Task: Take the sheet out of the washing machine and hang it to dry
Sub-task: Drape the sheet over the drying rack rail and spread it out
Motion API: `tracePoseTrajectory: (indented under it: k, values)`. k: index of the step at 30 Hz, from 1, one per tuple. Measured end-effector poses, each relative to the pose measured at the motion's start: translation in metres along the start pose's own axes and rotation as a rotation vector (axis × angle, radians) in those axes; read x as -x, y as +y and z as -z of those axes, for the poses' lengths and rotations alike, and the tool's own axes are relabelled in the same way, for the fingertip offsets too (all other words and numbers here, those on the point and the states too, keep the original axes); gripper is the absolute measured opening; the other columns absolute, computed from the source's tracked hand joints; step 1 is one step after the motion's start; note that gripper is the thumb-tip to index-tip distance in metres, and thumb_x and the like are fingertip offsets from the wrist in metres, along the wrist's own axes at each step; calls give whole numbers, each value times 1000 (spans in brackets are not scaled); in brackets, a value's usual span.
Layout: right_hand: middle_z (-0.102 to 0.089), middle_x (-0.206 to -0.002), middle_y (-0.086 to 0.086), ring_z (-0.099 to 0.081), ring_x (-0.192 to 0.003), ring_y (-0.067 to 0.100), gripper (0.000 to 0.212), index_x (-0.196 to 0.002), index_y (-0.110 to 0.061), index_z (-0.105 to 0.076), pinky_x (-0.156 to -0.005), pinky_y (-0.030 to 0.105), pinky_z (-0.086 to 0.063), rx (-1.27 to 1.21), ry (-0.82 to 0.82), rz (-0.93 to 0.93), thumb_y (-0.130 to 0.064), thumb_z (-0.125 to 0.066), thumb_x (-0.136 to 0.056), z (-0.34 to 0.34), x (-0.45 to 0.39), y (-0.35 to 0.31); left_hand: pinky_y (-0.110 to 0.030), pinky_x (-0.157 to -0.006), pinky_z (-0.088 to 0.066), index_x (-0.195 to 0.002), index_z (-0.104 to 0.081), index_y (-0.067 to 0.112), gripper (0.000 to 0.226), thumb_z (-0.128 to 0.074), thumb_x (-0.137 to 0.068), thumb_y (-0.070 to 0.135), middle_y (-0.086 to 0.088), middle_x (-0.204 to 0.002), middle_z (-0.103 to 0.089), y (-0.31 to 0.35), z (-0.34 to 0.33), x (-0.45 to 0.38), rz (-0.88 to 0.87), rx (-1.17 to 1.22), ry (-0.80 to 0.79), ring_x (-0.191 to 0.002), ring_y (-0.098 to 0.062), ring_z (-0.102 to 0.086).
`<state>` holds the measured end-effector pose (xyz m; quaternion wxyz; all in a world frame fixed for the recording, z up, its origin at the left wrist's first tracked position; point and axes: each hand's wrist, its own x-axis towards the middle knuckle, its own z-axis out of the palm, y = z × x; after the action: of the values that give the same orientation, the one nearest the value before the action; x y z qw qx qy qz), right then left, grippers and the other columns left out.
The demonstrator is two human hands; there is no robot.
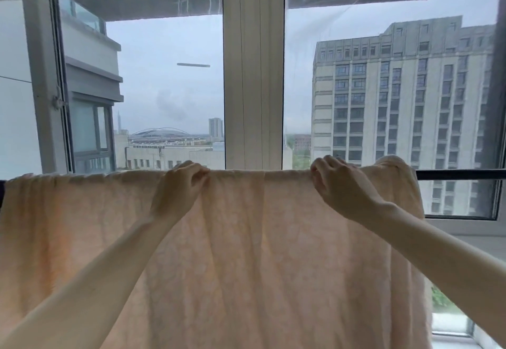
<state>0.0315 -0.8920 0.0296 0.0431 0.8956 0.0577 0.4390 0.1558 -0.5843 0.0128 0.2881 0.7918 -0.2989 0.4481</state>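
Head view: peach sheet point(232, 253) hung draped over dark rail point(460, 174) before window point(253, 75). Left hand point(182, 187) pinched sheet's top fold; right hand point(339, 184) gripped fold further right, fingers curled over.

the sheet point(246, 253) is pale peach with a faint mottled pattern, light showing through it. it hangs draped over a dark rod point(460, 174) in front of the window, its top fold running nearly level across the view. long soft creases fall down its face. at the right end the cloth bunches into a raised hump on the rod.
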Motion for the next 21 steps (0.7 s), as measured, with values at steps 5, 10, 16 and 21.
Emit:
tracePoseTrajectory:
  k: [5,10,16,21]
  values:
    - [-58,-91,5,-56,-81,21,12,-95,-9,-53,-71,36,-51,-88,37,67,-19,-47,-98,-21,-18,-26,-41,-77,-51,-86,-71,13,5,-65,-87,12,2,-86,-68,1,1,-5,18,16,17,-85,-19,-62]
    - [-58,-91,3,-55,-83,19,5,-94,-10,-55,-72,27,-44,-37,41,68,-6,-53,-94,-23,-26,-24,-35,-80,-47,-90,-67,12,9,-59,-91,11,3,-89,-64,-1,-2,-6,2,24,-5,-90,-16,-58]
    - [-59,-91,3,-57,-85,21,10,-94,-11,-55,-75,31,-46,57,43,10,-2,-54,-92,-17,-17,0,-17,-87,-40,-109,-71,9,31,-59,-86,-6,-4,-102,-72,-20,16,-3,-32,33,-86,-94,-8,-60]
    - [-62,-92,5,-60,-83,27,7,-94,-12,-57,-78,37,-44,132,64,-137,-6,-53,-93,3,8,46,-24,-84,-44,-95,-73,7,12,-67,-86,4,-6,-92,-74,-37,28,-5,17,13,-37,-86,-12,-63]
